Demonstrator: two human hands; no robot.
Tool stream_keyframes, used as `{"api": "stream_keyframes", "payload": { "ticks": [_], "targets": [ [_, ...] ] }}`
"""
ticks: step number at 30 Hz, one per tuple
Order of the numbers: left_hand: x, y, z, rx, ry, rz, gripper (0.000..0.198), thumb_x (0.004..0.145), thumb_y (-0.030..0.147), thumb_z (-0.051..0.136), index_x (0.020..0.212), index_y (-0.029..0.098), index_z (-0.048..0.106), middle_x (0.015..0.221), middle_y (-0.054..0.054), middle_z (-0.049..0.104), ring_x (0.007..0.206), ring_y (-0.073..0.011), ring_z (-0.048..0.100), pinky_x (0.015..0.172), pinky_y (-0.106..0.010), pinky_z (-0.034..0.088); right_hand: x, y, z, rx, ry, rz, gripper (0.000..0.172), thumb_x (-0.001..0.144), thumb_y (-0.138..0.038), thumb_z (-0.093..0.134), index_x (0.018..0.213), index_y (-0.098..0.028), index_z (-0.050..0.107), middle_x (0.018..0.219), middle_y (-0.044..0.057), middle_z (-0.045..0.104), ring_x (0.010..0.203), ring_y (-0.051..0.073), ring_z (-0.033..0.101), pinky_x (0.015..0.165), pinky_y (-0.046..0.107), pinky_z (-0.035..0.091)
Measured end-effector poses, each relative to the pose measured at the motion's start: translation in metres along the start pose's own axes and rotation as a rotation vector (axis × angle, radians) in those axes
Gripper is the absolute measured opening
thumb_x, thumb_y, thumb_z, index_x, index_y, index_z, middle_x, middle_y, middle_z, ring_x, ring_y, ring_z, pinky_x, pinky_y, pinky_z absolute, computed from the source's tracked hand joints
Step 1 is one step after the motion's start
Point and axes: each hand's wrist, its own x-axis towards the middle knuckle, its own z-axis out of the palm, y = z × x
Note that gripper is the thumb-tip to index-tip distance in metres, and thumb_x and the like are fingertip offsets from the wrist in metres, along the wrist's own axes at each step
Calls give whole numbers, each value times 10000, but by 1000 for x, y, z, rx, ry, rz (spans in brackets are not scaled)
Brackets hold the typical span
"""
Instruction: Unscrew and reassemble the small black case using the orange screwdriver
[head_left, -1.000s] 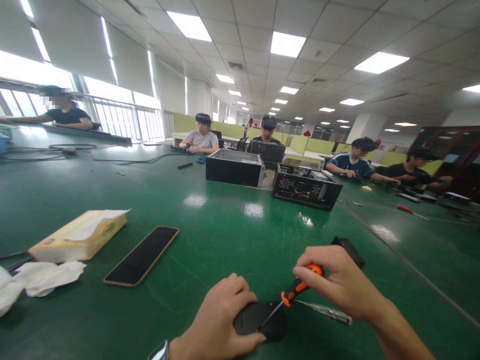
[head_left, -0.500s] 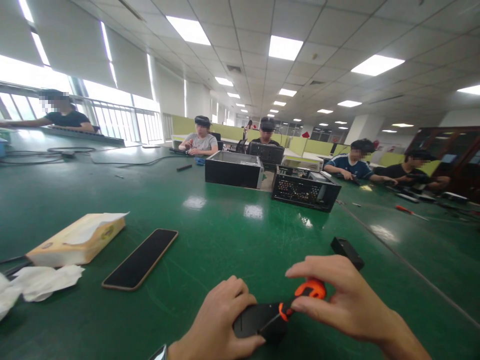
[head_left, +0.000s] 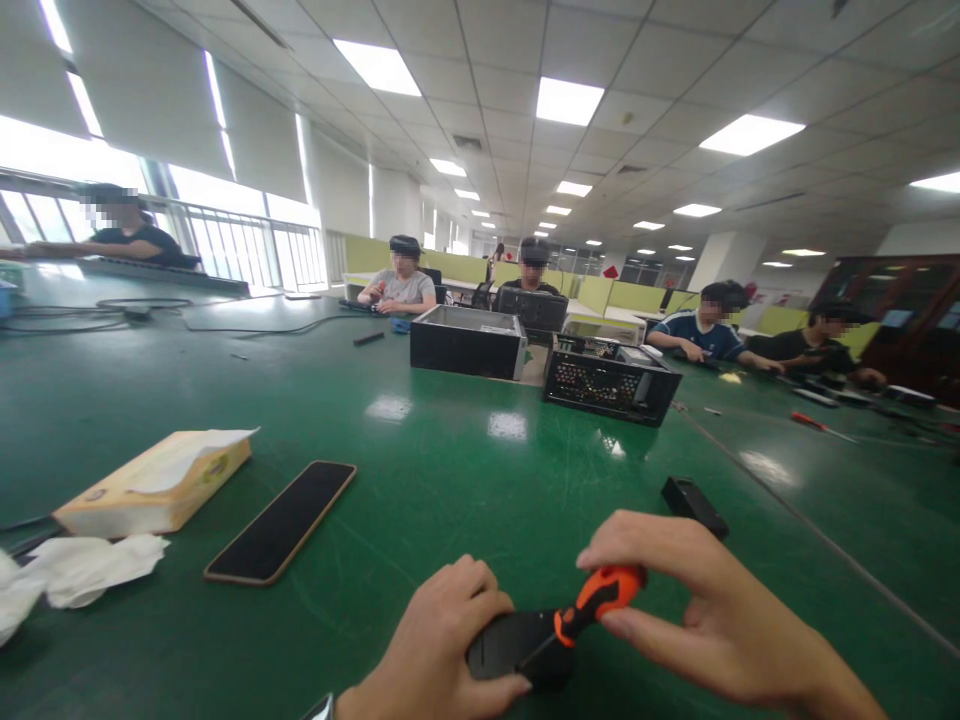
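My left hand (head_left: 450, 635) grips a black oblong case (head_left: 514, 645) low in the middle of the view, thumb on the near side and fingers over the far side. An orange and black screwdriver (head_left: 604, 592) leans across that case, its shaft pointing down and left to the top face. Around its handle my right hand (head_left: 690, 610) is closed, thumb below and index finger above. Whether the tip sits in a screw is too small to tell. Beyond my right hand lies a small black block (head_left: 694, 506) on the green table (head_left: 420, 470).
To the left are a phone (head_left: 281, 522), a tissue box (head_left: 161, 480) and crumpled tissue (head_left: 94, 568). Two metal computer cases (head_left: 466, 342) stand farther back. A red screwdriver (head_left: 810, 421) lies at right. Several people sit around the table's far sides.
My right thumb and fingers have shifted along the screwdriver handle, and more of the handle shows. My left hand and the black case have stayed in place.
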Motion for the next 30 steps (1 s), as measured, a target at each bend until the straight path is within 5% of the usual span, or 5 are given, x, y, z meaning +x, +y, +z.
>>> {"api": "stream_keyframes", "payload": {
  "ticks": [6,12,18,23,30],
  "targets": [
    [1,1,-1,18,11,-3,323,720,466,750,881,196,676,838,-51,619,759,-224,557,638,-312,423,0,1,3,-102,-16,89,156,801,-252,691,944,-200,725,850,44,772,685,176,709,582,242,516],
    [1,1,-1,26,-8,-15,332,701,459,770,881,196,679,836,-53,621,759,-233,565,639,-319,424,0,5,1,-17,-23,46,226,857,-226,642,1080,-221,681,964,49,751,873,187,698,750,273,542],
    [1,2,-2,26,-15,-16,316,704,430,773,892,194,680,845,-56,630,765,-234,573,647,-323,427,-1,5,4,-95,-6,84,204,841,-365,696,965,-205,716,797,35,753,671,177,692,601,260,509],
    [1,2,-1,19,-12,-13,311,702,423,778,884,191,682,843,-57,633,765,-236,576,648,-328,429,-2,5,1,12,-65,52,223,869,-294,655,1073,-206,677,905,48,725,798,173,666,706,274,511],
    [1,1,-2,17,-10,-16,362,710,497,766,885,191,684,836,-59,628,752,-236,580,636,-328,431,-1,25,-4,-30,21,172,191,865,-378,668,826,-197,719,694,0,678,615,131,611,614,252,464]
  ]
}}
